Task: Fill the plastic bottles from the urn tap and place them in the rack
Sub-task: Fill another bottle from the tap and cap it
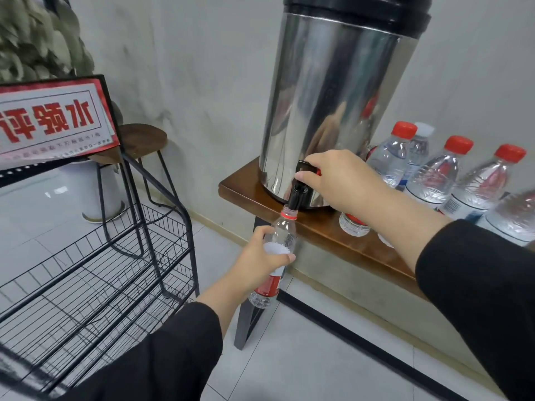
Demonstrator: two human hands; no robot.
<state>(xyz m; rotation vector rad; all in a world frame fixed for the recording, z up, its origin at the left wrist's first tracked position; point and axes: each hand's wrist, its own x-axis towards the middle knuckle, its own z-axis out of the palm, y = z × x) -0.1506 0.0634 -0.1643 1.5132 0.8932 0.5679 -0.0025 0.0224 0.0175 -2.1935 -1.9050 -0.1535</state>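
Fingers (282, 257) of the left hand (260, 256) wrap the bottle (276, 253) around its middle, thumb on the near side, just above the red label. Bottle hangs in the air off the table's left front corner, not resting on anything. Its long axis runs nearly upright, mouth leaning a little toward the urn (333, 105), base toward the floor. Cap is off; the red neck ring sits directly under the black tap (296, 196), mouth touching or just below the spout — cannot tell which.

Right hand (338, 178) reaches across the table (318, 224) front edge; thumb and curled fingers clasp the tap lever, red tab showing beside them. Whether water is running is not visible; the bottle looks clear and mostly unfilled.

Judgement: mouth-to-spout alignment is what matters. The spout points straight down, so the bottle neck needs to stay under it along that same vertical line; a tilt away spills onto the floor.

Rack (95, 273) stands to the left of the table, well apart from the tap, its wire shelves holding no bottles in view. Left hand is the nearer one to it, so the carry goes leftward and down.

Capped bottles (428, 172) stand and lie along the table's right end, behind the right forearm.
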